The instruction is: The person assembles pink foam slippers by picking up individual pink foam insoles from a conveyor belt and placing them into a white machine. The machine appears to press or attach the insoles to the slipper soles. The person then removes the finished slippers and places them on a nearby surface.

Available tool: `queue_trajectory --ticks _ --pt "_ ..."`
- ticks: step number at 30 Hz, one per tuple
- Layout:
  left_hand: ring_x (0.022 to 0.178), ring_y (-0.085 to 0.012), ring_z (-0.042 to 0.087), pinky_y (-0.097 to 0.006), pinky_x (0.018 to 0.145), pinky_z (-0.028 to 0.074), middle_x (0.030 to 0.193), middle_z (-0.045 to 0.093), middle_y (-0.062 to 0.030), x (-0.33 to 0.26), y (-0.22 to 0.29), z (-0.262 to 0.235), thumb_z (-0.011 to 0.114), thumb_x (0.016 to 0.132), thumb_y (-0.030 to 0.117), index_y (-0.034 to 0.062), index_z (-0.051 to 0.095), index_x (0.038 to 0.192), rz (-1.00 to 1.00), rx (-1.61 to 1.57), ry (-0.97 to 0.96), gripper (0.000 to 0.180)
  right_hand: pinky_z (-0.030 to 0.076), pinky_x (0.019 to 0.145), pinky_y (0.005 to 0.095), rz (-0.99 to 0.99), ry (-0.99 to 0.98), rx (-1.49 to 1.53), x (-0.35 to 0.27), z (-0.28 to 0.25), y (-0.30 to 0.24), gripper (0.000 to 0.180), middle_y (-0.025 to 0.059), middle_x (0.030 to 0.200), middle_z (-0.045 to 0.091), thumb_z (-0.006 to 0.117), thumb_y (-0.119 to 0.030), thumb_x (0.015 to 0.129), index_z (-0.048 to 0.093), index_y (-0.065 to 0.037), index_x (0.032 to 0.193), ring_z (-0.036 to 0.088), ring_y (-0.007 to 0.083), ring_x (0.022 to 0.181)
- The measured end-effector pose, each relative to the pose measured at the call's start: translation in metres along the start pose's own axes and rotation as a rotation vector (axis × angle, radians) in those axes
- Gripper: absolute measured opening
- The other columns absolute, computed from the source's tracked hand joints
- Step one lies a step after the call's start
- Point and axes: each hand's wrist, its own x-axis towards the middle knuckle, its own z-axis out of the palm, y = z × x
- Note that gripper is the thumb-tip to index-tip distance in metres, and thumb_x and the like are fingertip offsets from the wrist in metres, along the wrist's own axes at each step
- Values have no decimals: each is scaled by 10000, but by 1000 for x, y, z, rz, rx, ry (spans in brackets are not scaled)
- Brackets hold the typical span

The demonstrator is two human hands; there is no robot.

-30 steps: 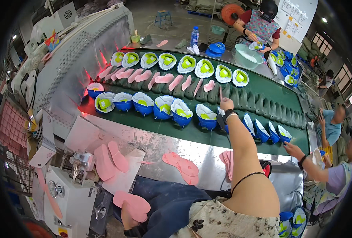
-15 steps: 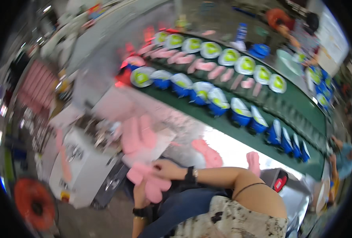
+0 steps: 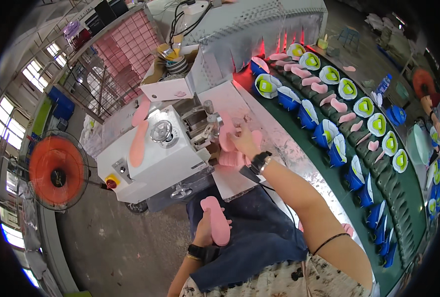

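My left hand point(image 3: 203, 231) is closed around a pink insole point(image 3: 216, 225), held low over my dark blue apron; I cannot tell if more than one is stacked there. Farther forward, my right hand point(image 3: 246, 142) pinches the edge of another pink insole point(image 3: 226, 129), which stands against the metal rollers point(image 3: 211, 123) of a white machine point(image 3: 155, 143). Just below that hand, a pile of pink insoles point(image 3: 231, 159) rests on a white board, partly hidden by my fingers. Two loose insoles, one of them a long pink insole point(image 3: 139, 143), lie on and behind the machine's top.
To the right runs a green conveyor point(image 3: 324, 171) with rows of blue-and-white shoe uppers point(image 3: 327, 132) and pink insoles between them. An orange fan point(image 3: 57, 166) stands at left. Behind the machine sits an open carton point(image 3: 173, 84). Another person's arm point(image 3: 430, 106) shows at far right.
My hands were together over pink insoles and have parted. The right one has reached forward to an insole at the rollers; the left keeps its insole near my lap. The view has turned left.
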Motion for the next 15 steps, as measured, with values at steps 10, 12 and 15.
queue_trajectory --ticks 10,12,15 --pt "987 -358 599 -477 881 481 1125 621 -114 -7 1 -14 477 942 335 47 499 1272 106 135 66 438 470 772 474 -519 111 -764 12 -35 -3 299 162 972 606 581 -279 845 616 -53 1037 584 376 895" --pt "994 -341 595 -442 894 466 1118 620 -131 2 -3 -21 518 920 286 33 499 1268 358 470 -63 430 481 831 433 -283 220 -340 46 -15 34 381 221 985 653 574 -358 873 658 -1 976 608 387 952" --pt "1015 -290 601 -352 842 495 1139 600 -149 1 -24 -83 533 944 218 -33 368 1362 1055 1624 152 515 494 805 418 -6 -3 -218 46 22 -11 294 206 969 669 528 -265 856 665 -30 967 642 338 903"
